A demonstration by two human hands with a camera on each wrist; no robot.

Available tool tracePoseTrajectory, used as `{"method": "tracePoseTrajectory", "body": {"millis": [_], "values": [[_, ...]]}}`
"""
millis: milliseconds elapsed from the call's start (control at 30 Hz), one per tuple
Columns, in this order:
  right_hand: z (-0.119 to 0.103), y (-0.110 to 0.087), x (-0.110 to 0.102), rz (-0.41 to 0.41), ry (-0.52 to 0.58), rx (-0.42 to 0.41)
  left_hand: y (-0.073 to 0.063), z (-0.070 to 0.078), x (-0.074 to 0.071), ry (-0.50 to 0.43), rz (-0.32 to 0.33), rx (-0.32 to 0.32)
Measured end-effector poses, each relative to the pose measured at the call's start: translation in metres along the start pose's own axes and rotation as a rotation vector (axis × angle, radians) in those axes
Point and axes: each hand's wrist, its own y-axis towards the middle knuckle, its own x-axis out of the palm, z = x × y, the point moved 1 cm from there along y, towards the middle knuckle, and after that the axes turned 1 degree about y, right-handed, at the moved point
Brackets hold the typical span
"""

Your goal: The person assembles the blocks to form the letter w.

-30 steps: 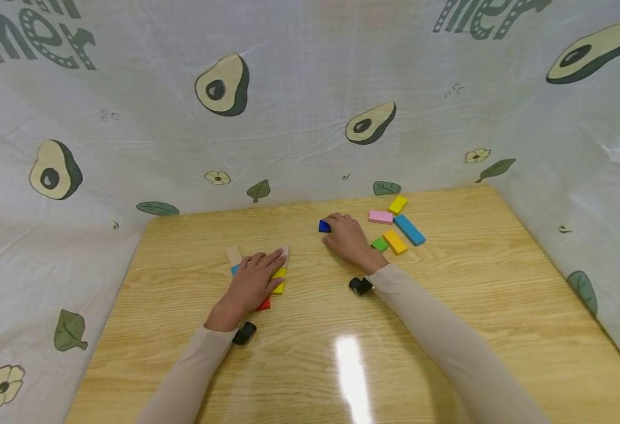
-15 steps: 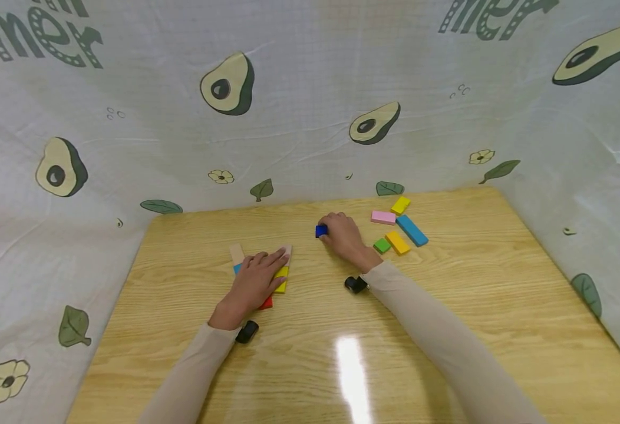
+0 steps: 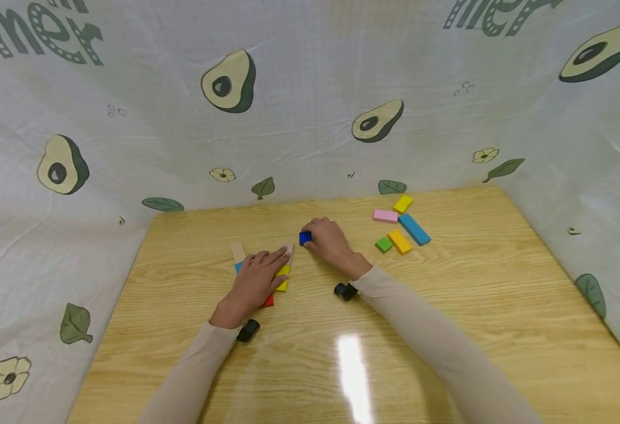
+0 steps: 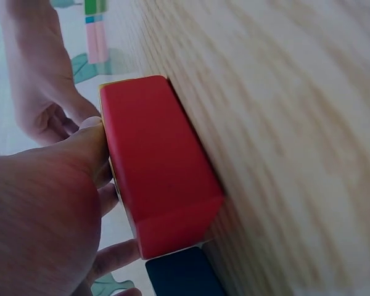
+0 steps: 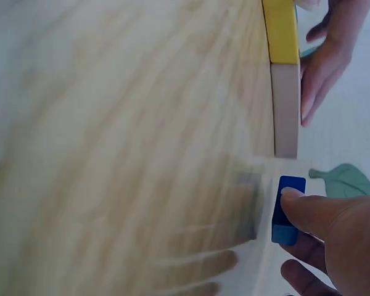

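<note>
My right hand [image 3: 331,244] pinches a small dark blue block [image 5: 288,209] between thumb and fingers, just right of a flat group of blocks. Whether that block touches the table is hard to tell. My left hand [image 3: 254,280] rests on the group with its fingers extended. Around it show a red block [image 4: 160,166], a yellow block [image 3: 282,281], a pale pinkish block [image 5: 287,111], a light blue block [image 3: 238,267] and a plain wood block [image 3: 238,251]. Beside the red one, a dark block [image 4: 184,274] shows in the left wrist view. The palm hides the group's middle.
Loose blocks lie at the back right: pink [image 3: 385,216], yellow [image 3: 402,204], long blue [image 3: 414,229], orange-yellow [image 3: 399,242] and green [image 3: 383,244]. A patterned cloth [image 3: 299,118] stands behind the wooden table [image 3: 299,365].
My right hand has moved left with the dark blue block, away from the loose blocks and close to the group. The left hand has stayed on the group.
</note>
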Motion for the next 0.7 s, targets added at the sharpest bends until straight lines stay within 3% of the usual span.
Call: {"method": "tracePoseTrajectory", "body": {"millis": [700], "values": [[-0.0093,0.0025,0.0064,-0.002,0.016,0.010,0.0006,0.0008,-0.0014,-0.011,-0.012,-0.006]]}}
